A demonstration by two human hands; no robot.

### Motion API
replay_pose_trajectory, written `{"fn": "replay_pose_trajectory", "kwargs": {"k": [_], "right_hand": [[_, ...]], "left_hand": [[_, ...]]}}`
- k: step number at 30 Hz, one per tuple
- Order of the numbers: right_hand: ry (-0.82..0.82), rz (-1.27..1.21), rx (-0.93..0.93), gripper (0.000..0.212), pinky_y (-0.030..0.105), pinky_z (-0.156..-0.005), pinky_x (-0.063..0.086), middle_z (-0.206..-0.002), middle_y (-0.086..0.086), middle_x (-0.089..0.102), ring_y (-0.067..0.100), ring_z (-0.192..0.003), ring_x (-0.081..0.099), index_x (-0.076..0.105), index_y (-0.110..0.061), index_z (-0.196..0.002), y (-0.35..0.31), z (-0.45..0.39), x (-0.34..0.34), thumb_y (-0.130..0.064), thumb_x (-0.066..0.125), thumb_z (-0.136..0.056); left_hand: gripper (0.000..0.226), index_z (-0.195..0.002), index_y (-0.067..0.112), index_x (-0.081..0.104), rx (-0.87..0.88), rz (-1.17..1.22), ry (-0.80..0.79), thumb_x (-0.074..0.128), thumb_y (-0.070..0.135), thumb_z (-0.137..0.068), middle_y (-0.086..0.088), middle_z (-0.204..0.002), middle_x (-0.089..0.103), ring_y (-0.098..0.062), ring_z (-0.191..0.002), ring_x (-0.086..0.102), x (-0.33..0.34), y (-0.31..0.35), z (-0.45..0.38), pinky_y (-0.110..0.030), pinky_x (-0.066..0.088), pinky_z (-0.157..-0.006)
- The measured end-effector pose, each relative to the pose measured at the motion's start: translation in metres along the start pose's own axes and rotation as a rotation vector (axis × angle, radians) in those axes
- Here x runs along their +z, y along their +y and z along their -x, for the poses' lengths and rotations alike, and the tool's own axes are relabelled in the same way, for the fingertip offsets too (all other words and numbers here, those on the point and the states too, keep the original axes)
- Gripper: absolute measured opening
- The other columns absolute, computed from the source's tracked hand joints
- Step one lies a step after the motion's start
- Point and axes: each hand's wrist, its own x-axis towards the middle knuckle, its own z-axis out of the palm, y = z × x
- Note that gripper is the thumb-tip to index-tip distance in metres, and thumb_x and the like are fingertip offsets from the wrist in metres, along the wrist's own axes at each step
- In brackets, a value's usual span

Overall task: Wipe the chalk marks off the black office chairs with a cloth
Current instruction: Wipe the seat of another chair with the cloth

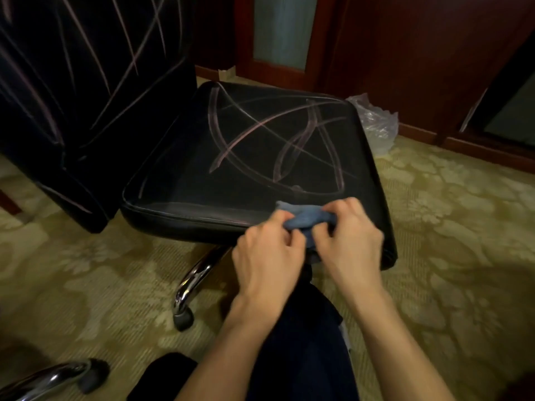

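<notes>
Head view, left hand (267,253), right hand (348,241) pinching cloth (304,218)

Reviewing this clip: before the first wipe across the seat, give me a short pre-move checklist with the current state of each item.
1. Cloth in hand: ok. Left hand and right hand both pinch the blue cloth.
2. Cloth bunched into a pad: not ok, it is stretched between the hands.
3. Cloth on the seat: cannot tell, at its front edge.
4. Chalk marks within view: ok, unwiped lines cross the seat.
5. Backrest done: not ok, streaks remain.
6. Cloth dampness: cannot tell.
</notes>
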Motion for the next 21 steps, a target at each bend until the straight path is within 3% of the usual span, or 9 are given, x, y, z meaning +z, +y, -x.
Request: {"fn": "replay_pose_trajectory", "kwargs": {"k": [6, 8, 10, 13, 16, 21], "right_hand": [[-0.092, -0.088, -0.150, 0.024, 0.039, -0.062, 0.050, -0.091, 0.008, 0.057, 0.029, -0.071, 0.060, 0.063, -0.010, -0.089, -0.084, 0.006, 0.041, -0.024, 0.048, -0.078], [-0.113, -0.118, -0.141, 0.017, 0.038, -0.068, 0.045, -0.095, 0.007, 0.056, 0.029, -0.075, 0.059, 0.064, -0.010, -0.094, -0.084, 0.005, 0.037, -0.018, 0.054, -0.081], [-0.139, -0.115, -0.074, 0.017, 0.037, -0.070, 0.041, -0.102, 0.006, 0.055, 0.031, -0.081, 0.059, 0.063, -0.013, -0.099, -0.062, 0.005, 0.026, -0.016, 0.059, -0.083], [-0.024, -0.064, 0.038, 0.014, 0.044, -0.068, 0.048, -0.099, 0.007, 0.056, 0.036, -0.080, 0.060, 0.062, -0.016, -0.095, -0.008, 0.009, 0.000, -0.015, 0.063, -0.081], [0.014, -0.023, 0.160, 0.013, 0.039, -0.071, 0.045, -0.098, 0.006, 0.058, 0.032, -0.084, 0.060, 0.062, -0.014, -0.096, 0.039, 0.010, -0.023, -0.014, 0.064, -0.083], [0.004, 0.032, 0.361, 0.025, 0.040, -0.082, 0.042, -0.106, 0.014, 0.063, 0.037, -0.100, 0.059, 0.067, -0.008, -0.109, 0.066, -0.013, -0.033, -0.015, 0.063, -0.085]], "left_hand": [[0.030, -0.114, 0.031, 0.069, -0.189, -0.075, 0.186, 0.064, 0.030, -0.085, 0.004, -0.082, 0.073, -0.033, -0.094, 0.067, -0.047, -0.052, -0.016, -0.039, 0.049, -0.076], [0.028, -0.111, 0.030, 0.069, -0.168, -0.062, 0.179, 0.063, 0.026, -0.084, 0.004, -0.075, 0.070, -0.030, -0.087, 0.067, -0.048, -0.050, -0.019, -0.039, 0.049, -0.073], [0.024, -0.106, 0.028, 0.069, -0.096, -0.056, 0.134, 0.063, 0.026, -0.083, 0.001, -0.073, 0.069, -0.030, -0.083, 0.067, -0.038, -0.037, -0.019, -0.039, 0.052, -0.072], [0.027, -0.107, 0.026, 0.070, 0.057, -0.090, 0.019, 0.066, 0.027, -0.081, -0.002, -0.083, 0.073, -0.032, -0.087, 0.068, -0.006, 0.001, -0.007, -0.040, 0.053, -0.072], [0.027, -0.102, 0.026, 0.072, 0.186, -0.094, -0.018, 0.069, 0.025, -0.075, -0.001, -0.086, 0.075, -0.029, -0.077, 0.070, 0.026, 0.042, 0.007, -0.033, 0.051, -0.059], [0.028, -0.123, 0.023, 0.059, 0.162, -0.148, -0.303, 0.052, 0.028, -0.097, -0.007, -0.118, 0.065, -0.031, -0.110, 0.061, 0.038, 0.092, -0.010, -0.038, 0.046, -0.087]]}}
